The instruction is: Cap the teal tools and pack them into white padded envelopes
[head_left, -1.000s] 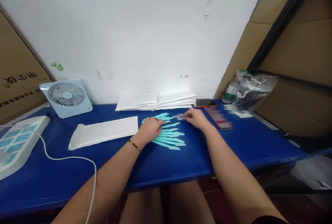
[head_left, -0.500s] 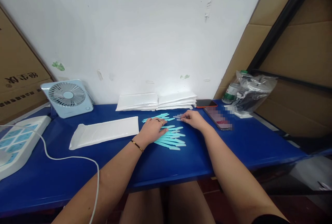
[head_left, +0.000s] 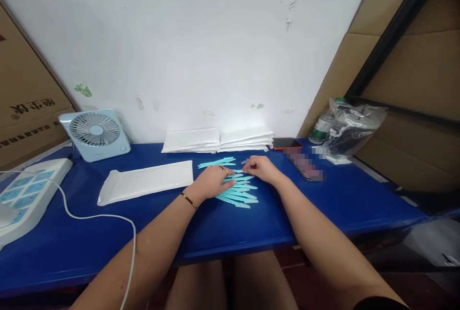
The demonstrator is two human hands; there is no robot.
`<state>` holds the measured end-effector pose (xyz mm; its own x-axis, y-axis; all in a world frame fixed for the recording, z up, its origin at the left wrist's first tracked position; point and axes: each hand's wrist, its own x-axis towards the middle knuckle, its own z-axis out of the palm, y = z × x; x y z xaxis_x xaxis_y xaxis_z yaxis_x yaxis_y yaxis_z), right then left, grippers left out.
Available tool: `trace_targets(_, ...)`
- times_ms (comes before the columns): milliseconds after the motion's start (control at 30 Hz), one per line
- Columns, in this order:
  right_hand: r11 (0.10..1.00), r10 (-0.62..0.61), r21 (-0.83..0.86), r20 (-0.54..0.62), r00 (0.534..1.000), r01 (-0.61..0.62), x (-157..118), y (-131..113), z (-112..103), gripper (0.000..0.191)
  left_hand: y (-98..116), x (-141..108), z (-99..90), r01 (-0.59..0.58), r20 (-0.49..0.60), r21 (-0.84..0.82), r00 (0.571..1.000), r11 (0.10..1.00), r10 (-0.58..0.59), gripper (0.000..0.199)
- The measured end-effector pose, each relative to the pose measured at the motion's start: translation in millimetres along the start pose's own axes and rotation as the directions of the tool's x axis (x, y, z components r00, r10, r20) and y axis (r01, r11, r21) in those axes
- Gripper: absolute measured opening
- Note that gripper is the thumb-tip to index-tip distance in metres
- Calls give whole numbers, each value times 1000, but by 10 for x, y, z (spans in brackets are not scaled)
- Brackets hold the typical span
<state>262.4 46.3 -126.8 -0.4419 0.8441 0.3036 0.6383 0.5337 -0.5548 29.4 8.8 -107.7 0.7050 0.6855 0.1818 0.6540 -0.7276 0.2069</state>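
Several turquoise eyebrow razors point(head_left: 237, 195) lie fanned on the blue table, blade ends to the right. My left hand point(head_left: 212, 180) rests palm down over their handles, fingers stretched out, thumb apart from the index finger. With thumb and fingertips, my right hand point(head_left: 260, 170) pinches the right end of the upper eyebrow razor point(head_left: 237, 171); whether a small cap is between the fingers is hidden. Just behind these fingertips lie small clear pieces point(head_left: 245, 162), partly covered. A few more turquoise razors point(head_left: 217, 162) lie crossed beyond my left hand.
A white padded envelope point(head_left: 147, 182) lies left of my hands, and stacked envelopes point(head_left: 219, 140) stand against the wall. A fan point(head_left: 95, 135), power strip point(head_left: 32, 195) and white cable point(head_left: 132, 233) are leftward. Two phones point(head_left: 287, 143), a bottle point(head_left: 319, 129) and a plastic bag point(head_left: 354, 130) are rightward.
My right hand has moved from the small clear pieces slightly toward me, onto the end of the upper razor. My left hand has shifted slightly nearer, uncovering more of the crossed razors.
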Motion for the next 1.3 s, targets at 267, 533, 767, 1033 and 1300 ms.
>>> trace_targets(267, 990, 20, -134, -160, 987, -42, 15, 42, -49, 19, -39, -54, -73, 144, -90, 66, 986, 987, -138, 50)
trace_targets(533, 980, 168, -81, -142, 976, -180, 63, 100, -10, 17, -7, -57, -37, 164, -30, 74, 986, 984, -163, 53)
trace_targets(767, 984, 171, -26, -82, 982, -174, 30, 107, -61, 15, 47, -13, 5, 122, -8, 68, 993, 990, -121, 55)
trace_targets(1033, 999, 53, 6, -46, 998, -53, 62, 101, 39, 16, 56, -20, 22, 90, 9, 63, 996, 994, -90, 61)
trace_targets(1300, 996, -86, 36, -36, 996, 87, 98, 14, 133, 14, 54, -20, 11, 58, 36, 12, 998, 998, -59, 65)
